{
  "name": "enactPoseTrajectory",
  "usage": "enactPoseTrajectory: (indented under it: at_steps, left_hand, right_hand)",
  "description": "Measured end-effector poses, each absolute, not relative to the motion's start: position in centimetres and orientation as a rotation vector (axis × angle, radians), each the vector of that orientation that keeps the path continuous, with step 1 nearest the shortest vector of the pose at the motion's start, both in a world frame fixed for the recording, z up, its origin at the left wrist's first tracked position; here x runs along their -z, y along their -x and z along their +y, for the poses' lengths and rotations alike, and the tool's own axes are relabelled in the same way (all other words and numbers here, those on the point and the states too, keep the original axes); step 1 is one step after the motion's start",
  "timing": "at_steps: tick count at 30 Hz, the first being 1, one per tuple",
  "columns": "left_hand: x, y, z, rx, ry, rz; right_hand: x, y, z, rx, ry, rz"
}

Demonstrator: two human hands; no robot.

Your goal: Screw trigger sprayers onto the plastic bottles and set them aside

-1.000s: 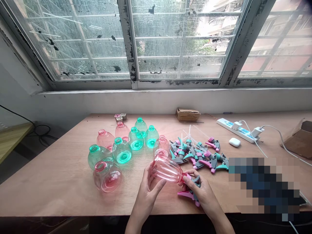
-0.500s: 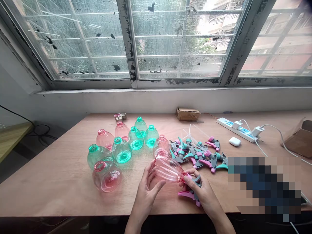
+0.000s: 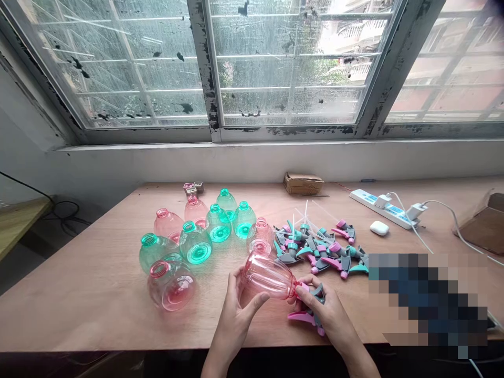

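My left hand (image 3: pixel 237 314) grips the body of a clear pink plastic bottle (image 3: pixel 268 275) that lies on its side above the wooden table (image 3: pixel 94 294). My right hand (image 3: pixel 326 310) is closed on a pink and grey trigger spray head (image 3: pixel 309 307) sitting at the bottle's neck. Just behind lies a pile of pink, teal and grey spray heads (image 3: pixel 318 247) with thin white tubes. To the left stand several open pink and green bottles (image 3: pixel 197 236).
A white power strip (image 3: pixel 384 208) with plugs and cables, a white earbud case (image 3: pixel 378 228) and a small cardboard box (image 3: pixel 303 184) sit at the back. A torn cardboard piece (image 3: pixel 486 226) lies far right. A blurred patch covers the near right. Windows line the wall.
The pink bottle has turned slightly in my hands; my left thumb has shifted along its body. My right hand stays on the spray head.
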State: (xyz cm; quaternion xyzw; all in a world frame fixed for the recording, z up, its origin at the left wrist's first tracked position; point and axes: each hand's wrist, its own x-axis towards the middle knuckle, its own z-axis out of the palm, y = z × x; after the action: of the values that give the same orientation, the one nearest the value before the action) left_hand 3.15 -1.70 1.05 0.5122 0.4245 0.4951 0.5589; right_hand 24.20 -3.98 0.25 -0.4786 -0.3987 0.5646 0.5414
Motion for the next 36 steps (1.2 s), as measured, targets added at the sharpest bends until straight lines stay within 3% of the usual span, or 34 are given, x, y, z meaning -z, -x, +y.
enactPoseTrajectory:
  at_steps: [36]
  left_hand:
    - [-1.6, -2.9, -1.9, -1.121, -1.346, 1.048]
  right_hand:
    - [-0.7, -24.6, -4.1, -1.385, 1.092, -0.982]
